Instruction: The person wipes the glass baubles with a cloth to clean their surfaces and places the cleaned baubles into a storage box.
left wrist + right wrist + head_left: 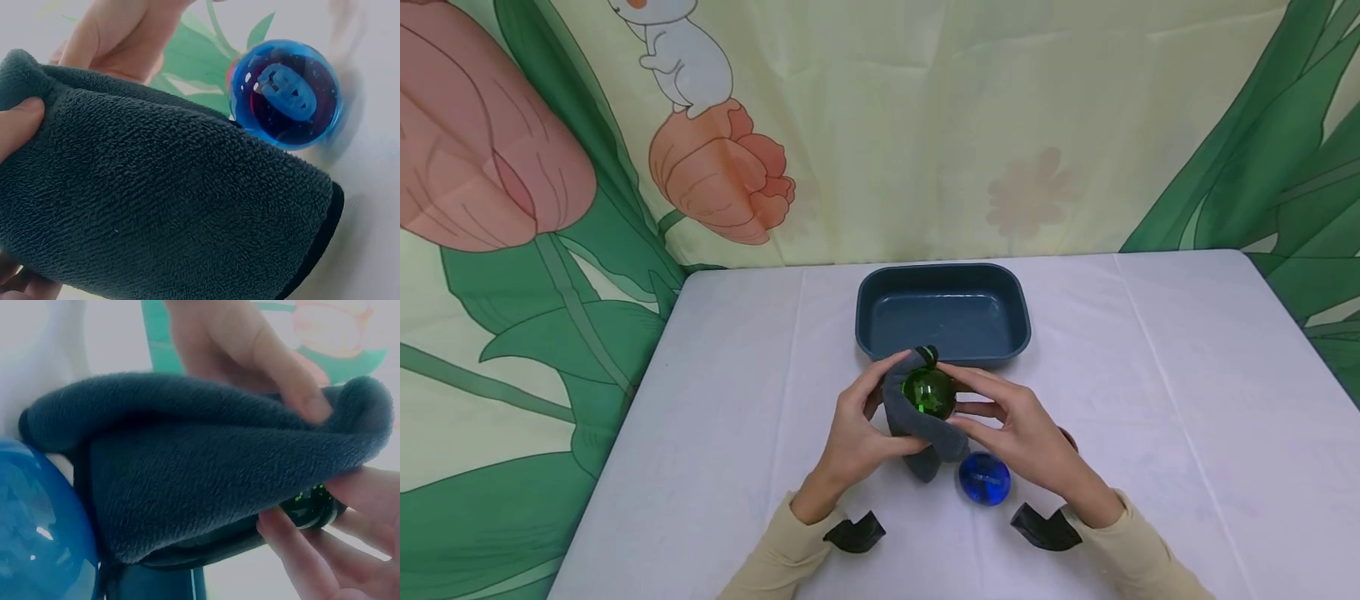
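Note:
My left hand holds a dark grey cloth, thumb on the near side. A transparent green ball sits in the cloth's fold. My right hand grips this ball from the right with fingers and thumb. In the right wrist view, the cloth covers most of the green ball, and fingertips press at its exposed part. A transparent blue ball rests on the table just below the hands. The left wrist view shows a face-like pattern on the blue ball.
A dark blue rectangular basin stands behind the hands on the white-covered table. A small reddish edge shows behind my right wrist, mostly hidden. Black wrist straps stick out by the sleeves. A printed curtain hangs at the back.

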{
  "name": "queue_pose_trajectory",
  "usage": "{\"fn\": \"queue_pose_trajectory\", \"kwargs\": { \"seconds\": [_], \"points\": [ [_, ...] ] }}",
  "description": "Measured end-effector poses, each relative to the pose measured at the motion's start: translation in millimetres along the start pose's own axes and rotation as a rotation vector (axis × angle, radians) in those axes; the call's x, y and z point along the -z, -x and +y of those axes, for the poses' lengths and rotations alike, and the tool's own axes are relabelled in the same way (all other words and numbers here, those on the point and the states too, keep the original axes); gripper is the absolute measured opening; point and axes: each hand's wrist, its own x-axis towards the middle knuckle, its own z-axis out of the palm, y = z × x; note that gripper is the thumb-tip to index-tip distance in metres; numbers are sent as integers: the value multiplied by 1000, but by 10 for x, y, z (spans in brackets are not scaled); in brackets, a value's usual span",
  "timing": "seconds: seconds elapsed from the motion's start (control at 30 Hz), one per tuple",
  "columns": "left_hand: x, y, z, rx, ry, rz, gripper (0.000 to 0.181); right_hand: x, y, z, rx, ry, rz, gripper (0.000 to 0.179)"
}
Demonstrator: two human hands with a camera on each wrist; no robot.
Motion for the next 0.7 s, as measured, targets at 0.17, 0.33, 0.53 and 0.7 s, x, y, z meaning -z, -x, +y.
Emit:
{"fn": "queue_pose_trajectory", "kwargs": {
  "seconds": [0.17, 0.33, 0.53, 0.7],
  "points": [
    [0, 6, -27, -13, -10, -20, 87, -6, 29, -36, 35, 52, 3, 66],
    [-1, 6, -46, -34, -13, 19, 84, 19, 7, 1, 138, 137, 0, 69],
    [-16, -1, -42, 1, 3, 42, 80, 78, -16, 42, 346, 327, 10, 77],
    [-22, -8, -16, 18, 30, 50, 81, 77, -13, 58, 387, 359, -4, 76]
  ]
}}
